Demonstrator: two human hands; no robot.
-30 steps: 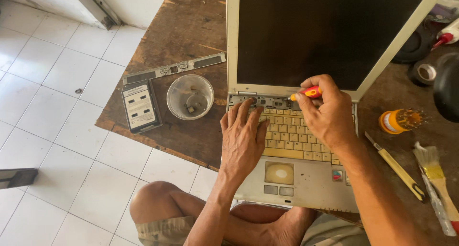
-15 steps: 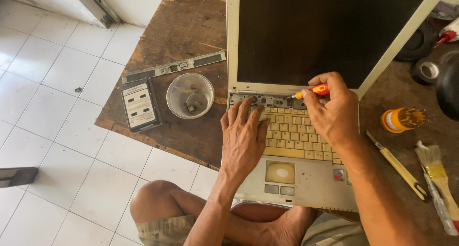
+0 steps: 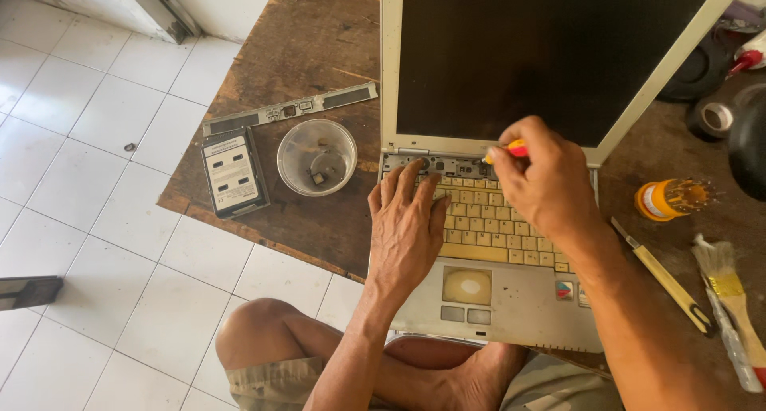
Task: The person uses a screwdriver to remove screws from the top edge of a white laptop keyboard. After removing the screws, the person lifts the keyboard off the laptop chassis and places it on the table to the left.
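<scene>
The person sits cross-legged on the white tiled floor point(image 3: 72, 108) with an old pale laptop point(image 3: 511, 299) open in front, its front edge over their lap and its back half on a low brown wooden surface point(image 3: 311, 52). The left hand point(image 3: 405, 227) lies flat and spread on the left part of the keyboard, fingertips reaching the bare strip just under the dark screen, gripping nothing. The right hand point(image 3: 542, 179) is closed around a small screwdriver point(image 3: 511, 149) with an orange and yellow handle, its tip down at that same strip near the hinge; the blade itself is too small to make out.

To the left of the laptop stand a clear plastic cup point(image 3: 317, 157) with a few small parts in it, a dark battery pack point(image 3: 232, 173) and a long narrow trim strip point(image 3: 291, 108). To the right lie a yellow-handled knife point(image 3: 662, 279), a paintbrush point(image 3: 730, 287) and an orange-capped holder of bits point(image 3: 670, 197).
</scene>
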